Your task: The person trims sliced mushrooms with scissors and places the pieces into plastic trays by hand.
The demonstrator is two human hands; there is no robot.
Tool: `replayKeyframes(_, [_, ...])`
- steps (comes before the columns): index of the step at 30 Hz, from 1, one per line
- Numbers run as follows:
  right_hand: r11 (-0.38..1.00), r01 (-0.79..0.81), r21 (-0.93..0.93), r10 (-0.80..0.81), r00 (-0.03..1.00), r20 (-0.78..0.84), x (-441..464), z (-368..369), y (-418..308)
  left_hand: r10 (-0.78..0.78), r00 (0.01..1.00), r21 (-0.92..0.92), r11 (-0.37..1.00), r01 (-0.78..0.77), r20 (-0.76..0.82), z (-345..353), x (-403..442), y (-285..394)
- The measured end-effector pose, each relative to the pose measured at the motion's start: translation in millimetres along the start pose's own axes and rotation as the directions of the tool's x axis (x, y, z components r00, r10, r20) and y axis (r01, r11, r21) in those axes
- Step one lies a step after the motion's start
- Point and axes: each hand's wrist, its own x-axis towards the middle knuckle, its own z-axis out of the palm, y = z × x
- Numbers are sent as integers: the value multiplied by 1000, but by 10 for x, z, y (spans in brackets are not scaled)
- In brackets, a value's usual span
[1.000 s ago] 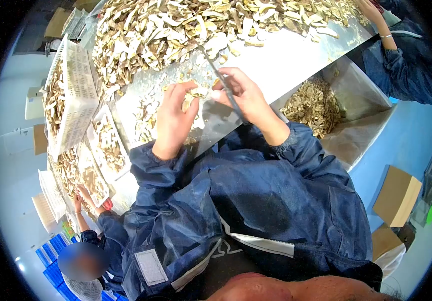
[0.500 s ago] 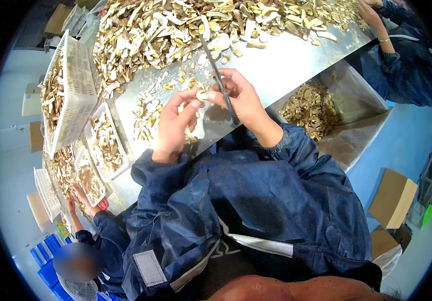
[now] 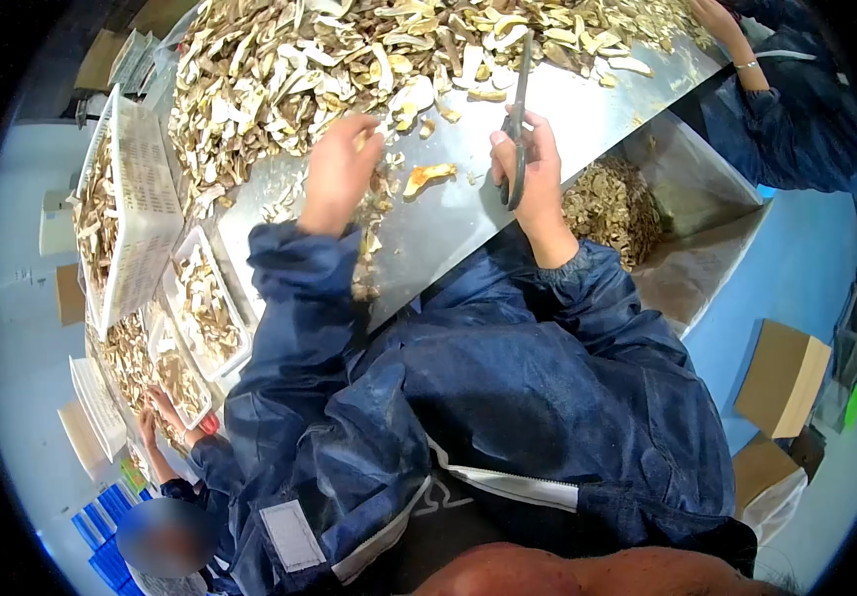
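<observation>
My right hand (image 3: 533, 179) is closed round the handles of dark scissors (image 3: 519, 119), whose blades point up and away over the metal table (image 3: 468, 233). My left hand (image 3: 342, 169) is raised at the near side of the big heap of dried mushroom slices (image 3: 279, 79), blurred by motion; its fingers are bent and whether anything is between them is hidden. Between my hands an orange-brown mushroom piece (image 3: 428, 179) lies on the metal. Small scraps are spread beside and below my left hand.
A tilted white crate (image 3: 145, 189) and a white tray (image 3: 212, 308) of slices stand at left. A co-worker's hands (image 3: 162, 412) are at lower left, another co-worker's arm (image 3: 741, 60) at upper right. A lined bin (image 3: 711, 248) holds slices below the table edge.
My hands have moved apart; my left hand went up towards the heap and my right hand moved right with the scissors. The small piece between my fingers is no longer visible there.
</observation>
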Motion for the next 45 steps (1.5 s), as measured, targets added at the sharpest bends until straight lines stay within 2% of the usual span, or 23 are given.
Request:
replayKeyframes(3, [1000,7,15,-8,999,41,-5,-48,0,134,990,190,972,-140,45,298,247,204])
replayKeyframes(6, [996,-6,93,1,999,53,-4,-82,0,29,997,309,950,-50,72,365,236,390])
replayKeyframes(7, [996,-17,93,12,998,63,-11,-87,-13,50,993,332,940,-82,103,349,223,371])
replayKeyframes(10, [995,-39,87,32,997,72,-15,-77,-60,54,987,269,959,-93,150,222,79,330])
replayKeyframes(14, [995,-40,87,32,995,89,-9,-90,-28,22,995,-90,996,-13,93,43,-107,59])
replayKeyframes(15, [994,-51,93,42,995,95,-11,-96,-32,-117,984,-178,974,139,131,-56,-146,107])
replayKeyframes(16, [993,-61,98,52,994,100,-15,-102,-34,-156,977,-158,971,178,145,-102,-156,-30])
replayKeyframes(17, [993,-58,100,48,994,101,-15,-106,-31,-340,919,-347,852,392,202,-231,-183,-18])
replayKeyframes(18, [993,-54,102,43,994,103,-14,-106,-26,-491,821,-502,652,568,291,-363,-214,-5])
replayKeyframes(19, [993,-49,104,38,994,106,-14,-102,-25,-447,822,-759,379,530,352,-387,-257,-160])
replayKeyframes(22, [996,-52,73,45,994,99,-21,-94,-41,-325,876,-934,-108,340,357,-425,-314,-307])
replayKeyframes(23, [997,-45,69,38,994,102,-21,-95,-39,-349,858,-926,-114,361,378,-433,-295,-285])
replayKeyframes(26, [998,-27,55,21,994,106,-13,-103,-10,-420,835,-923,-14,385,355,-294,-149,-183])
replayKeyframes(27, [999,-20,50,15,994,104,-9,-103,-2,-372,853,-922,-25,386,367,-219,-104,-117])
replayKeyframes(29, [999,-20,46,15,995,101,-9,-103,-23,-348,867,-817,333,471,358,-141,68,-45])
replayKeyframes(31, [998,-36,47,31,995,98,-21,-99,-51,-351,878,-544,690,477,325,-89,163,197])
replayKeyframes(32, [998,-37,53,31,995,96,-20,-100,-50,-232,941,-303,904,303,247,18,198,99])
replayKeyframes(33, [998,-38,59,32,995,94,-17,-96,-42,-95,970,-132,983,127,224,35,191,140])
replayKeyframes(34, [997,-39,66,33,995,93,-15,-89,-37,46,973,47,997,-58,227,60,182,189])
replayKeyframes(37, [995,-39,87,30,994,101,-12,-94,-38,107,961,265,948,-176,256,147,163,209])
replayKeyframes(40, [995,-43,90,34,994,104,-16,-94,-44,21,931,336,929,-152,365,107,180,221])
replayKeyframes(43, [995,-59,77,51,993,104,-12,-100,-46,75,929,297,935,-191,362,81,148,184])
replayKeyframes(45, [996,-55,70,48,994,98,-12,-96,-52,86,955,278,946,-168,285,40,120,166])
